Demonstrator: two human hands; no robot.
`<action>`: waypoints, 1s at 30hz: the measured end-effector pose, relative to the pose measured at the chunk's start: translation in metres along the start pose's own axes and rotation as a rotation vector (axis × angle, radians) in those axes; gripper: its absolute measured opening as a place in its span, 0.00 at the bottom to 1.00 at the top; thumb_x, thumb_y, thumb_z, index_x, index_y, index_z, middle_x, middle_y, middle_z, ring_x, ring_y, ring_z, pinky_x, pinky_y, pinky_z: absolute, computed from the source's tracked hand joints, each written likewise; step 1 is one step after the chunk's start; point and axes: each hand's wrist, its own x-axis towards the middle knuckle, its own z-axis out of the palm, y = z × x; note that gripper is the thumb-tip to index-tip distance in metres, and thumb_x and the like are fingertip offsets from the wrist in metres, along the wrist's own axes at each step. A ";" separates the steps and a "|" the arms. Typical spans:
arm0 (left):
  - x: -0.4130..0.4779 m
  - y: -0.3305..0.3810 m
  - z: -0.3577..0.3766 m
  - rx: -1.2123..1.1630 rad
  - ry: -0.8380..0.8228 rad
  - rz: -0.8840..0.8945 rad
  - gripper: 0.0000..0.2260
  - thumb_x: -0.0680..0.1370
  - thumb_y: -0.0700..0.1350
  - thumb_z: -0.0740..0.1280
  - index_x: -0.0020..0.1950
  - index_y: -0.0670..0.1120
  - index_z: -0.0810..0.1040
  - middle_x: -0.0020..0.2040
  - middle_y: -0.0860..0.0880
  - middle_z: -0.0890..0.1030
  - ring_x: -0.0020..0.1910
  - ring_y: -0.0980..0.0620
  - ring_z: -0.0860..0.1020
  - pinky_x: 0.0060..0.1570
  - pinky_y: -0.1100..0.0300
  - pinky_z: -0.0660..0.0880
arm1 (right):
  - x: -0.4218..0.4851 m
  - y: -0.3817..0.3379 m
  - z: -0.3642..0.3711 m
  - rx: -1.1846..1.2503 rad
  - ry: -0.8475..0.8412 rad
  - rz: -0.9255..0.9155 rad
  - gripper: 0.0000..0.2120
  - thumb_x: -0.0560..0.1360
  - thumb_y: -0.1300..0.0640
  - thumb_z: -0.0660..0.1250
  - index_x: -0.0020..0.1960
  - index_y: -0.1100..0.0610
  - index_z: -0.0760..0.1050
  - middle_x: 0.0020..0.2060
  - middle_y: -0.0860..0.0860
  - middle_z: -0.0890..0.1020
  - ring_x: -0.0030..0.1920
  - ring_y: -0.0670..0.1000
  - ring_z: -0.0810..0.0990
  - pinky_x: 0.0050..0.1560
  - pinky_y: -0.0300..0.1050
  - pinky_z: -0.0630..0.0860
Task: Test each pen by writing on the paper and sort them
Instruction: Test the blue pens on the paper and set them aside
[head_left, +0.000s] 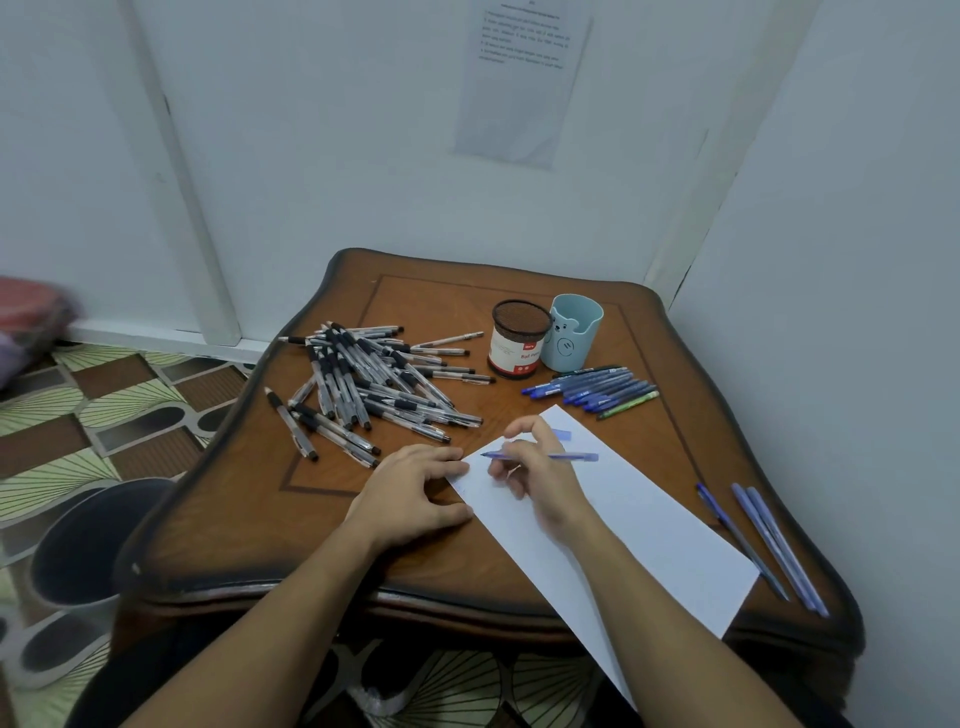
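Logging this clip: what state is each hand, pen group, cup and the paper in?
White paper sheet: flat, near end overhanging table.
Left hand: fingertips pressing that sheet's edge.
Right hand: gripping thin blue pen, uncapped.
Black mesh cup: upright, looks empty.
Light blue bear cup: upright, looks empty.
Clear black-grip pens: loose heap.
Blue pens beside cups: neat row.

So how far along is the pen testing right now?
Likely done: three blue pens lie apart, right of the paper. In hand: the right hand holds a blue pen over the paper; the left hand steadies its edge. Left: seemingly the black-grip pile and the blue row by the cups.
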 end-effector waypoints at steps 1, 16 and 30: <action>0.000 0.001 0.000 0.003 -0.004 -0.001 0.27 0.72 0.61 0.70 0.69 0.58 0.73 0.72 0.62 0.67 0.71 0.59 0.61 0.70 0.55 0.56 | 0.000 0.001 0.000 -0.014 -0.025 -0.005 0.05 0.77 0.64 0.63 0.46 0.55 0.74 0.37 0.56 0.81 0.36 0.48 0.76 0.32 0.37 0.71; 0.001 -0.005 -0.003 -0.160 0.023 -0.031 0.23 0.73 0.36 0.63 0.66 0.52 0.77 0.68 0.59 0.74 0.68 0.61 0.65 0.71 0.62 0.59 | 0.008 0.010 0.018 -0.253 0.073 -0.099 0.16 0.70 0.64 0.70 0.27 0.56 0.67 0.24 0.49 0.73 0.28 0.45 0.74 0.34 0.43 0.72; 0.000 -0.004 -0.002 -0.162 0.043 -0.044 0.22 0.74 0.36 0.62 0.65 0.52 0.78 0.66 0.61 0.74 0.67 0.62 0.65 0.67 0.66 0.57 | 0.009 0.020 0.017 -0.273 0.062 -0.198 0.17 0.70 0.63 0.70 0.27 0.55 0.68 0.24 0.47 0.71 0.30 0.44 0.70 0.35 0.45 0.68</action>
